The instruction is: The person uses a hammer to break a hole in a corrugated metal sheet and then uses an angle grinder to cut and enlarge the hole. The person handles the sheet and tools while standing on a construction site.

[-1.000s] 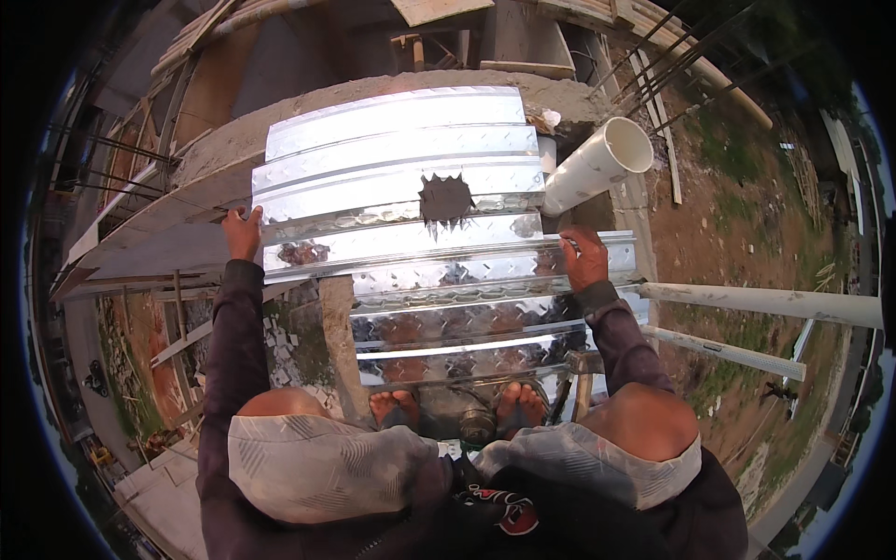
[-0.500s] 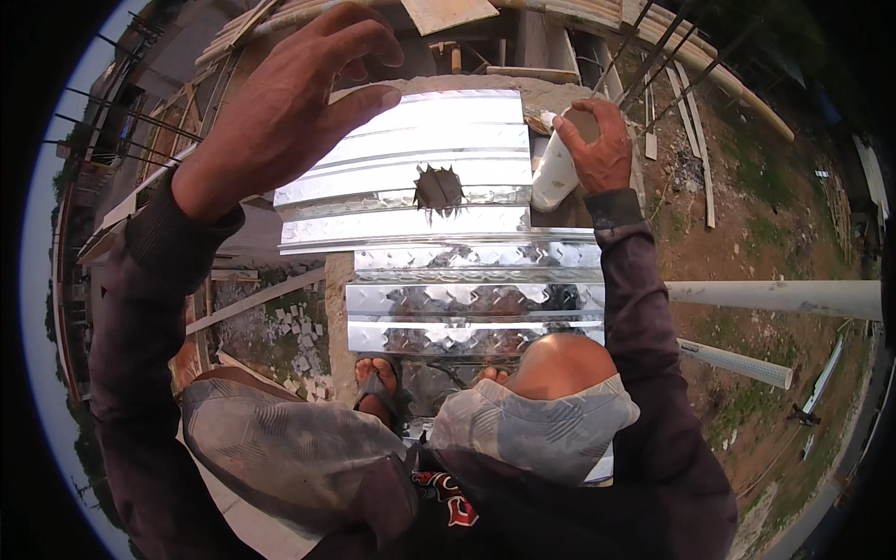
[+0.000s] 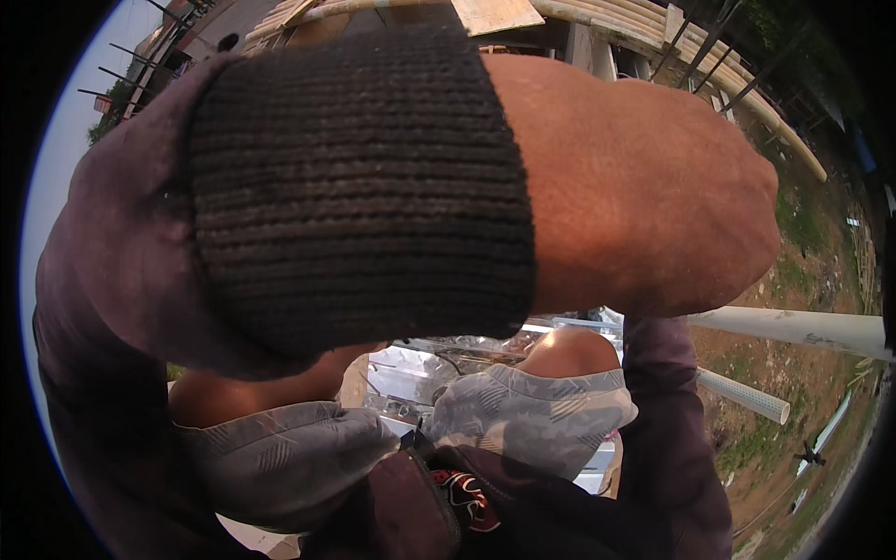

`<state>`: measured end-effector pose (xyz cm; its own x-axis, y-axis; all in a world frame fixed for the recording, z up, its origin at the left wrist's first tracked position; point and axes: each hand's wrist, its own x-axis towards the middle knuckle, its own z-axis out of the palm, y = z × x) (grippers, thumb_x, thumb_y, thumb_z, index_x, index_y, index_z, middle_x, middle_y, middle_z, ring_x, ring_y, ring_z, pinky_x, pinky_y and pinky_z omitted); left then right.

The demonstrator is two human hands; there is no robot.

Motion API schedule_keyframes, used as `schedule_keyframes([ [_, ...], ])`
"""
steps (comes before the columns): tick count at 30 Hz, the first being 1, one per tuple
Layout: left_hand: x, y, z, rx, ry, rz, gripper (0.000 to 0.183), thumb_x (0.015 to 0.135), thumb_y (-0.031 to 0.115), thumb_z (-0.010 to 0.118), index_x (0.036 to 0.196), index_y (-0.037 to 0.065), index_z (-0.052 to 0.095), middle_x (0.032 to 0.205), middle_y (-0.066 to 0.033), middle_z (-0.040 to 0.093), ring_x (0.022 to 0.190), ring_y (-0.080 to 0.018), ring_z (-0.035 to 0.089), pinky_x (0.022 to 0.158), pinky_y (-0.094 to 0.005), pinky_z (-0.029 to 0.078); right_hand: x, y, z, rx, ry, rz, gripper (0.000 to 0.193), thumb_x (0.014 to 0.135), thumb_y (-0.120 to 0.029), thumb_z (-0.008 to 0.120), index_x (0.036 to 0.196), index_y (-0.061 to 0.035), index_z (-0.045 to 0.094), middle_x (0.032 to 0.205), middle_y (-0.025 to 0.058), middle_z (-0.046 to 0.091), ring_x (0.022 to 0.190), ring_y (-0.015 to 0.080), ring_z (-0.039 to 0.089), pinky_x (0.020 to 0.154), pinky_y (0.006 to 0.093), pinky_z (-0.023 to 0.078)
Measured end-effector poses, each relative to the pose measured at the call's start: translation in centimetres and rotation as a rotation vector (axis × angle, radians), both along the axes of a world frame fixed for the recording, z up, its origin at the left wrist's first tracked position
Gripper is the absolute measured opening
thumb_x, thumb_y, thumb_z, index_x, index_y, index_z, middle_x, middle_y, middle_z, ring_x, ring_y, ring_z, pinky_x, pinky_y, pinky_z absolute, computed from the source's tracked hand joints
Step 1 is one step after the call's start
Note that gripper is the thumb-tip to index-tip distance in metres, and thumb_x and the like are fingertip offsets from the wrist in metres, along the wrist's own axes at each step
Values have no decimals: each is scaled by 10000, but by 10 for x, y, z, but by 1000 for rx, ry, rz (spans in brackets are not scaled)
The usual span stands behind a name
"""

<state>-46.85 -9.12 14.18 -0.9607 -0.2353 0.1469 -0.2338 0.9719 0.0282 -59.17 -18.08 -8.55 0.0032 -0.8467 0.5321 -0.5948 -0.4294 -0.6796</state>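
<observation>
My left hand (image 3: 653,187) is raised close before the head view and reaches across to the right. Its back faces me and its fingers are hidden, so I cannot tell whether it is open or closed. The dark ribbed cuff (image 3: 364,187) of that sleeve covers most of the middle. My right hand is out of sight behind it; only the right sleeve (image 3: 667,411) shows. Just parts of the shiny ribbed metal sheet (image 3: 602,319) peek out below the left forearm. The sheet's hole and the white tube are hidden.
Two white pipes (image 3: 793,329) jut out to the right over earth and grass. Bamboo poles (image 3: 625,23) and a wooden board (image 3: 497,14) lie along the far side. Dark steel rods (image 3: 709,42) stand at the upper right. My bent knees (image 3: 579,353) are close below.
My left hand has swung from the upper left across to the right and much closer to the view. It now covers the metal sheet, the white tube and my right hand.
</observation>
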Motion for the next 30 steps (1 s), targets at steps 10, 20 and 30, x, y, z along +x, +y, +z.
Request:
schedule_keyframes([
  [10,3,-23,-5,75,-15,-151,226,849,179,685,988,6,642,1003,-114,618,895,-263,646,778,-406,552,36,-3,50,562,282,110,367,892,-349,652,1152,-90,638,1175,125,610,1154,293,559,990,401,437],
  [20,31,-54,-15,187,-1,-303,251,827,212,699,975,16,645,986,-115,632,883,-263,649,772,-414,553,41,10,42,264,310,108,398,921,-361,625,1204,-83,597,1223,145,569,1192,311,521,1011,417,418],
  [30,40,-45,-12,210,-5,-429,277,805,245,712,962,26,648,969,-115,646,871,-262,653,765,-423,553,28,40,50,249,340,68,437,947,-360,615,1262,-64,549,1269,172,522,1225,335,485,1034,439,399],
])
